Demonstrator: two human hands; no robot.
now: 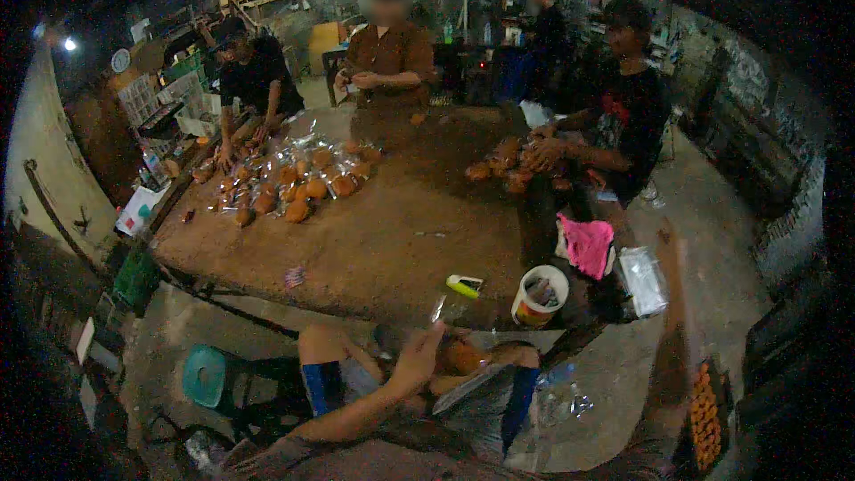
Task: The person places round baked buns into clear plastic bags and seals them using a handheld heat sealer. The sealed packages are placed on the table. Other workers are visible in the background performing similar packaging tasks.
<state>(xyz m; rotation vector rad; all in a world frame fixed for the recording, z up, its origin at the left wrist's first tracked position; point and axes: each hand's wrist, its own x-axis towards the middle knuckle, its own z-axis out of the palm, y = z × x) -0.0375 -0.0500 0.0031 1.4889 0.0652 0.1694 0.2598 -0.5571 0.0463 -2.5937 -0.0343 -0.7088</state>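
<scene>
My left hand (419, 355) is raised above my lap, its fingertips pinching a shiny clear plastic wrapper (438, 308). A round brown baked item (462, 355) lies just right of this hand, over my lap, partly hidden. My right arm reaches up along the right side; the right hand (666, 237) is dark and blurred, beyond a stack of clear plastic bags (642, 282), and its fingers cannot be made out. On the near table edge stand a white tub (541, 294) with dark contents and a yellow-green and white object (465, 286), beside a pink cloth (588, 246).
Wrapped brown items (300, 180) cover the far left of the large brown table (401, 247); more (514, 164) lie at the right. Several people stand around and beyond it. A teal stool (204, 375) is at my left, a tray of orange-brown pieces (707, 417) at my right.
</scene>
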